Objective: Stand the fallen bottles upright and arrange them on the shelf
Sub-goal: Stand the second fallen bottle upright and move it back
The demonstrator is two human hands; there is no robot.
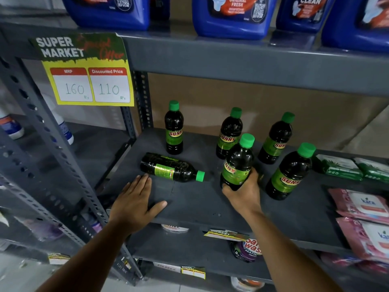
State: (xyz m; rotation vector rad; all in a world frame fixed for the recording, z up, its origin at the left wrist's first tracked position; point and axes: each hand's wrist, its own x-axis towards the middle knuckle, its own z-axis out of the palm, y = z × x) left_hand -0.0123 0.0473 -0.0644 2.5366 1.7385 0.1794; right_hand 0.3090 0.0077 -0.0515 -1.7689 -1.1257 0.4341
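Observation:
Several dark bottles with green caps and green "Sunny" labels are on the grey shelf (195, 199). One fallen bottle (171, 168) lies on its side, cap pointing right. My left hand (136, 204) rests flat on the shelf just in front of it, fingers apart, holding nothing. My right hand (244, 192) grips the base of an upright bottle (239, 163) near the shelf's middle. Another bottle stands at the back left (174, 129). Two stand at the back right (229, 134) (276, 140), and one stands at the front right (289, 173).
Green packets (336, 168) and pink wipe packs (364, 205) lie at the shelf's right end. Blue jugs (233, 17) stand on the shelf above. A yellow price sign (89, 81) hangs at upper left. A perforated grey upright (52, 157) borders the left side.

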